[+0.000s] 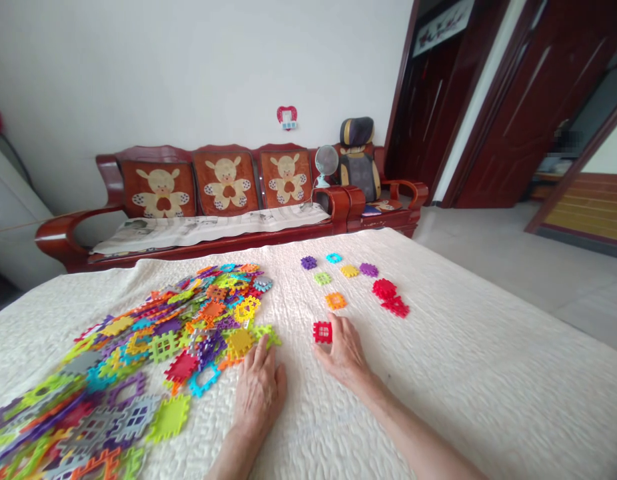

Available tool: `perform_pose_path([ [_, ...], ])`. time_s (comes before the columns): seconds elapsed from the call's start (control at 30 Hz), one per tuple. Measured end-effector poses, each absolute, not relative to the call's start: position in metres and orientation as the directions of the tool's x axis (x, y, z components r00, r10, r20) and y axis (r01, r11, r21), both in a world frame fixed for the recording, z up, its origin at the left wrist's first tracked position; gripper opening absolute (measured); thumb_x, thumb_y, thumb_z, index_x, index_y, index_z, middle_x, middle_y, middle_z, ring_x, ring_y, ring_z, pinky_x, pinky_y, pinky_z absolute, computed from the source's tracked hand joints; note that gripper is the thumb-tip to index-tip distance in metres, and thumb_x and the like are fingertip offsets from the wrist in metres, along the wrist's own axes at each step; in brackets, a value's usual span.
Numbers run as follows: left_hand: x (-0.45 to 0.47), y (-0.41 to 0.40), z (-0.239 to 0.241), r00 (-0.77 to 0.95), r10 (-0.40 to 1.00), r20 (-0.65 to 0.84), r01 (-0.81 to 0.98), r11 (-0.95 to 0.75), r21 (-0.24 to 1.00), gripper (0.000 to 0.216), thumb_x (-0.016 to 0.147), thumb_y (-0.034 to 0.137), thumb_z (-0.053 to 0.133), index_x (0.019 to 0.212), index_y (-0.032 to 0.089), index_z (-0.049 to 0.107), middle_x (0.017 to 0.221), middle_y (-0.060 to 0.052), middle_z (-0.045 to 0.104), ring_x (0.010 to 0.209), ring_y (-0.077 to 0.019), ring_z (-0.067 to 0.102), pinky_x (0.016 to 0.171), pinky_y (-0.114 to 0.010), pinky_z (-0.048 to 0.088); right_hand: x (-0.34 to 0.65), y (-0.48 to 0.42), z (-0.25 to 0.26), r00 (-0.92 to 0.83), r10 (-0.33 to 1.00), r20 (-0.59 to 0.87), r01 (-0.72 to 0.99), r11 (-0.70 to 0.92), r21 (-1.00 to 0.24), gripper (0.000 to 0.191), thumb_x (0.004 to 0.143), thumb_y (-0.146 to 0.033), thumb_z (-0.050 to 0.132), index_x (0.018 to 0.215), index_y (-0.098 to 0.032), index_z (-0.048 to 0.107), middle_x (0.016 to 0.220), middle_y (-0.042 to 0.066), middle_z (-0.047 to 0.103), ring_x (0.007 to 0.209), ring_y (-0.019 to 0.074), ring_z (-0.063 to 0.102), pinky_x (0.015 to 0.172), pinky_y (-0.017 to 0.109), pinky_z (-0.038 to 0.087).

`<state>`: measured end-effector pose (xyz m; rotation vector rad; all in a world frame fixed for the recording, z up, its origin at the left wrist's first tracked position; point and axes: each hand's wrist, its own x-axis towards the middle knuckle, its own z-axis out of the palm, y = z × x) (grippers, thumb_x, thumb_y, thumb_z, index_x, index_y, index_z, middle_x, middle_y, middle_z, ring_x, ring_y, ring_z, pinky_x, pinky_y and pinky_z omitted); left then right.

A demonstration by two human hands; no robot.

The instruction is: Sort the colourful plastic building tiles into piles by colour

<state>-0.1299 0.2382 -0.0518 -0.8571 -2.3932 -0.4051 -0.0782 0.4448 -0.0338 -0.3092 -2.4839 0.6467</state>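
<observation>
At five o'clock our right hand (342,350) pinches a red tile (322,332); at seven our left hand (261,387) rests, fingers loosely outstretched.

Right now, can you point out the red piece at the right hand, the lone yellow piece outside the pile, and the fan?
Red piece (323,332), head view: its windowed middle.
Yellow piece (349,271), head view: middle of its top face.
Fan (327,161), head view: its round front.

The gridded tile (323,332) is red, the pile (168,327) multicoloured, the cushions (225,183) rust-brown — patterned with cream animals (163,187).
</observation>
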Motion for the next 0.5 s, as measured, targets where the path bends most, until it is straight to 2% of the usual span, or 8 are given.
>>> perform_pose_path([
  [0.13,-0.1298,0.2385,-0.0511,-0.63,0.485,0.606,0.661,0.745,0.091,0.031,0.085,0.02,0.047,0.113,0.015,0.061,0.132,-0.014,0.054,0.115,-0.0285,0.053,0.091,-0.045,0.049,-0.0801,0.4421,-0.0326,-0.814,0.378,0.44,0.127,0.856,-0.501,0.064,0.073,-0.036,0.065,0.13,-0.015,0.043,0.105,0.014,0.054,0.1,0.0298,0.051,0.091,0.047,0.041],
  [0.33,-0.129,0.2381,-0.0503,-0.632,0.493,0.598,0.666,0.74,0.094,0.031,0.086,0.02,0.046,0.113,0.014,0.06,0.134,-0.014,0.053,0.115,-0.0295,0.053,0.09,-0.046,0.05,-0.0805,0.4431,-0.0301,-0.82,0.375,0.431,0.141,0.864,-0.483,0.051,0.077,-0.03,0.058,0.124,-0.012,0.048,0.101,0.014,0.055,0.096,0.0289,0.052,0.088,0.046,0.041],
  [0.5,-0.1307,0.2383,-0.0512,-0.634,0.495,0.594,0.661,0.745,0.085,0.031,0.086,0.02,0.047,0.114,0.014,0.06,0.134,-0.014,0.053,0.115,-0.0292,0.053,0.092,-0.045,0.05,-0.0818,0.4462,-0.0352,-0.798,0.383,0.464,0.105,0.848,-0.519,0.057,0.071,-0.022,0.06,0.125,-0.018,0.045,0.101,0.01,0.055,0.097,0.0263,0.052,0.089,0.043,0.041],
])
